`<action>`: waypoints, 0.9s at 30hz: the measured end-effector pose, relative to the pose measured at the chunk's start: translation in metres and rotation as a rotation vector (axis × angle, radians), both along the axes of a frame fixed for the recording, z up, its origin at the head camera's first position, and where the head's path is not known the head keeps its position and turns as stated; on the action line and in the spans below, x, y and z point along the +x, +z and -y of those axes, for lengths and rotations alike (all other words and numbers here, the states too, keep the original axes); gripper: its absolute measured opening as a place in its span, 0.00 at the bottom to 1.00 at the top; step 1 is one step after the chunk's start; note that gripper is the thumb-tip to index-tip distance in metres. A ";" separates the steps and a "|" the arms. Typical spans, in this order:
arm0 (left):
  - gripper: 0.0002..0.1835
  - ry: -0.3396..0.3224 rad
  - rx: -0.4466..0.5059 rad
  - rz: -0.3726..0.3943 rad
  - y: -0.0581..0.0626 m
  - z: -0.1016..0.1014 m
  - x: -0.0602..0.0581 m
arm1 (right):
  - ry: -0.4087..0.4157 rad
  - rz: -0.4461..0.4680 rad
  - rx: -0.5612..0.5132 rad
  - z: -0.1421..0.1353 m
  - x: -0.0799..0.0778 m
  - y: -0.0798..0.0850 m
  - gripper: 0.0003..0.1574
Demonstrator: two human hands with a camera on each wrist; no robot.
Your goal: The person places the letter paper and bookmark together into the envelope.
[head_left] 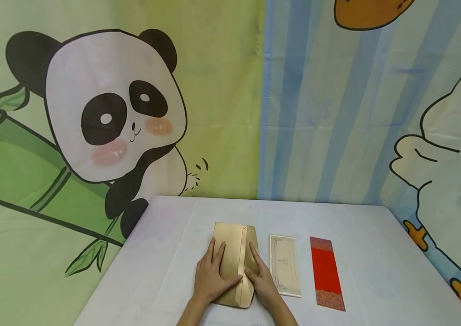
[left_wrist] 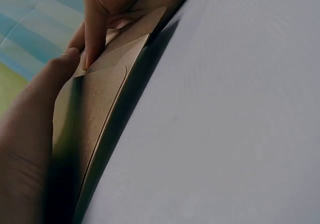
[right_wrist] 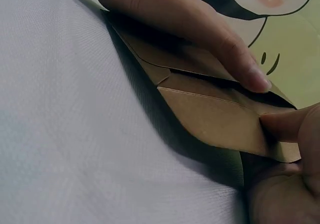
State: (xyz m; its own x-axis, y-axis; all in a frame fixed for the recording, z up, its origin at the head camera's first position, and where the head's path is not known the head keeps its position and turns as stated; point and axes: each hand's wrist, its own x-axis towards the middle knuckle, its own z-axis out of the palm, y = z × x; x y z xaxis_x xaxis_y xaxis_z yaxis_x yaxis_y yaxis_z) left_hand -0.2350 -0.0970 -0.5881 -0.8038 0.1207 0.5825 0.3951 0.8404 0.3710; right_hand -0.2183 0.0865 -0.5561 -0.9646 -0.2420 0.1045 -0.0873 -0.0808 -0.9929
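A gold paper envelope [head_left: 229,249] lies on the table with a flap [right_wrist: 210,116] along its right long side. My left hand [head_left: 211,280] rests flat on the envelope's left part, fingers spread, and its thumb [right_wrist: 252,79] reaches the fold by the flap. At the right side, my right hand [head_left: 265,281] pinches the flap, thumb on top and other fingers below, as the right wrist view shows. In that view the flap stands slightly lifted from the envelope's body. What lies inside the envelope is hidden.
Right of the envelope lies a cream card [head_left: 285,268] with ornate corner patterns. Farther right is a red paper strip [head_left: 326,273] with patterned ends. All rest on a white-covered table [head_left: 377,253]; a printed cartoon curtain [head_left: 222,99] hangs behind it.
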 end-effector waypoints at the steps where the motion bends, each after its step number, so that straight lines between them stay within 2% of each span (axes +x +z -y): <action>1: 0.57 0.003 -0.006 -0.007 0.001 -0.001 0.001 | 0.003 -0.001 -0.003 0.000 0.001 0.004 0.45; 3: 0.58 0.010 -0.023 -0.032 0.001 -0.002 0.001 | 0.016 0.001 -0.010 0.000 0.002 0.007 0.46; 8: 0.56 0.015 -0.052 -0.047 0.002 -0.003 0.002 | 0.027 -0.004 -0.018 -0.001 -0.003 -0.006 0.46; 14: 0.52 -0.016 -0.047 -0.067 0.002 -0.002 0.001 | -0.030 -0.035 0.019 -0.001 -0.009 -0.021 0.47; 19: 0.51 -0.027 -0.067 -0.094 0.001 0.000 0.001 | -0.036 -0.033 0.020 -0.002 -0.012 -0.024 0.46; 24: 0.51 -0.034 -0.069 -0.092 0.002 0.000 0.002 | -0.001 0.006 0.029 -0.007 -0.015 -0.025 0.46; 27: 0.51 -0.041 -0.055 -0.093 0.003 -0.001 0.003 | 0.016 -0.002 0.059 -0.009 -0.016 -0.025 0.45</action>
State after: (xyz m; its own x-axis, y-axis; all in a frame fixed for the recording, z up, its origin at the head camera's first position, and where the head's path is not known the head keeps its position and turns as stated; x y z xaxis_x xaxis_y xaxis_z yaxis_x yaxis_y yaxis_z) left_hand -0.2318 -0.0964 -0.5855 -0.7405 0.1861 0.6458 0.4598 0.8411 0.2848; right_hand -0.2340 0.0958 -0.5809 -0.9605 -0.2628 0.0917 -0.0887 -0.0235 -0.9958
